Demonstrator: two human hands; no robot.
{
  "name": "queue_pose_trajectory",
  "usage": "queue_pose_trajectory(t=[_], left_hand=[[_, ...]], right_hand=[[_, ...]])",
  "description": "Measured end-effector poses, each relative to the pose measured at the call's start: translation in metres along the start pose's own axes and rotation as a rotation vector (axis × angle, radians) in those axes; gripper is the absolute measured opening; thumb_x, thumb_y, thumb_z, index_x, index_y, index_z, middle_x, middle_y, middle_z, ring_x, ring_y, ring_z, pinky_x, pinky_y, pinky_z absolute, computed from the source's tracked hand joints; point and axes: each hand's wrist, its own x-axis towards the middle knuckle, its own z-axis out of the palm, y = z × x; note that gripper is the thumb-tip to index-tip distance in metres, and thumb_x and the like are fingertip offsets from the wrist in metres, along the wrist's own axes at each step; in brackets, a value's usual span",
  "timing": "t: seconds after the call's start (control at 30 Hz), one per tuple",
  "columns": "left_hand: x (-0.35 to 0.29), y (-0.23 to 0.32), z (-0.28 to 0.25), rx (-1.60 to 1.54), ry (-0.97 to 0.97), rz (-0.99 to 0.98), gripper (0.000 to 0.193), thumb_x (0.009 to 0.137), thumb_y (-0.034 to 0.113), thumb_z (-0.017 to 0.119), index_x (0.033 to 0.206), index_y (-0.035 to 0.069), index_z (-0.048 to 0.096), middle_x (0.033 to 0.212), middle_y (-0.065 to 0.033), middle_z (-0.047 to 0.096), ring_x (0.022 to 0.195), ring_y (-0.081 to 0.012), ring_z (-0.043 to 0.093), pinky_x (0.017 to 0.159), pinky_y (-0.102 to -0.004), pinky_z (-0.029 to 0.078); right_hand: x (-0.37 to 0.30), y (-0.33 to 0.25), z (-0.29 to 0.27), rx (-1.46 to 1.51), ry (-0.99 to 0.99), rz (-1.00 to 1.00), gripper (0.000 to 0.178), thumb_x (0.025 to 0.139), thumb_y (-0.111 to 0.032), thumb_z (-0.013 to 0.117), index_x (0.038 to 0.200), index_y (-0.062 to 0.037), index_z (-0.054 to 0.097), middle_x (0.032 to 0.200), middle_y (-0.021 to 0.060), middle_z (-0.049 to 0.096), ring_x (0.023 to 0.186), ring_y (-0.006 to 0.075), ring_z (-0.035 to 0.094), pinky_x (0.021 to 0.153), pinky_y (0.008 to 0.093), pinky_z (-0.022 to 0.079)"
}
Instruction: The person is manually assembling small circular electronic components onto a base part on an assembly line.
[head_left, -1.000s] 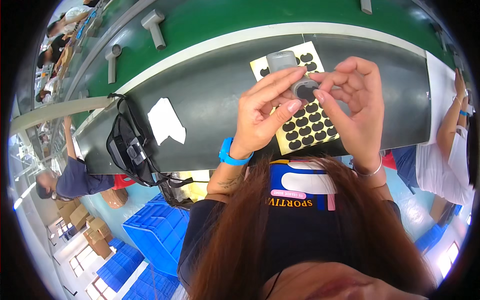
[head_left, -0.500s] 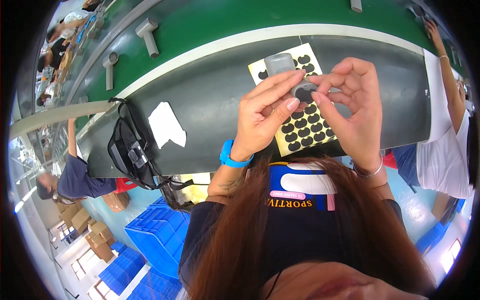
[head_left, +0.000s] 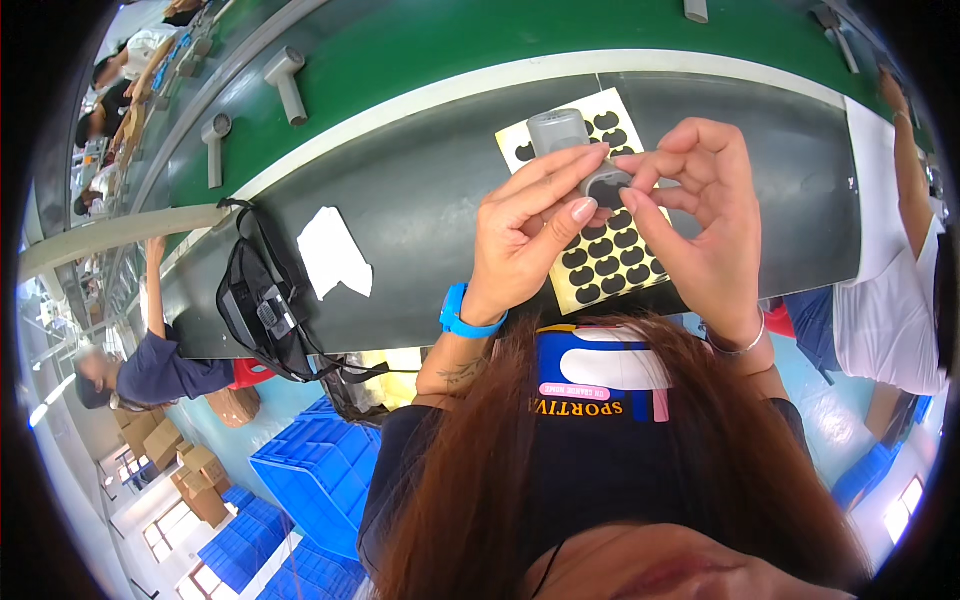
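My left hand [head_left: 525, 230] is wrapped around a grey hair-dryer-shaped housing [head_left: 558, 126], holding it above the work table. The handle end points toward me, with a dark sticker [head_left: 607, 187] on its round face. At that end, the thumb and fingertips of my right hand [head_left: 712, 210] close on the sticker's edge and the handle rim. Whether the right fingertips grip the sticker or only press it is hard to see. Beneath both hands lies a cream sheet [head_left: 561, 287] with rows of black rounded stickers, partly hidden by the hands.
A black strap bag [head_left: 245, 290] and white paper [head_left: 333, 255] lie left on the dark table [head_left: 430, 190]. Beyond a white rail, the green belt [head_left: 400, 50] carries similar grey housings [head_left: 287, 85]. Blue crates [head_left: 315, 460] stand lower left. Co-workers sit on both sides.
The grey housings on the belt have shifted left. My hands stay at the handle end, with only slight fingertip movement. The arm of the co-worker at right has lowered a little.
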Motion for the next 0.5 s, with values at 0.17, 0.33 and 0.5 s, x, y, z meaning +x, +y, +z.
queue_pose_trajectory(t=[0.17,0.33,0.5], left_hand=[[-0.0001,-0.0001,0.0006,-0.007,0.003,-0.005,0.033,0.091,0.001,0.055,0.124,-0.004,0.056,0.129,-0.0179,0.051,0.094,-0.0142,0.060,0.084,-0.0315,0.056],[-0.0002,0.0002,0.0024,-0.007,0.015,-0.001,0.032,0.092,0.001,0.055,0.123,-0.004,0.056,0.128,-0.0176,0.052,0.099,-0.0176,0.060,0.084,-0.0314,0.057],[0.0005,0.0017,0.0053,0.027,0.020,-0.007,0.031,0.092,0.001,0.056,0.123,-0.003,0.057,0.127,-0.0174,0.052,0.100,-0.0186,0.061,0.083,-0.0304,0.057]], right_hand=[[-0.0002,-0.0001,0.0003,-0.009,0.003,-0.002,0.039,0.080,0.009,0.061,0.110,-0.0039,0.040,0.089,0.0061,0.061,0.099,0.0159,0.063,0.077,0.0234,0.050],[0.0000,0.0003,0.0006,-0.019,0.009,-0.001,0.038,0.080,0.009,0.061,0.110,-0.0039,0.040,0.088,0.0059,0.061,0.098,0.0156,0.063,0.077,0.0228,0.050],[-0.0002,0.0003,-0.0002,-0.037,0.018,0.000,0.038,0.080,0.009,0.061,0.110,-0.0036,0.041,0.088,0.0058,0.060,0.097,0.0150,0.063,0.076,0.0226,0.051]])
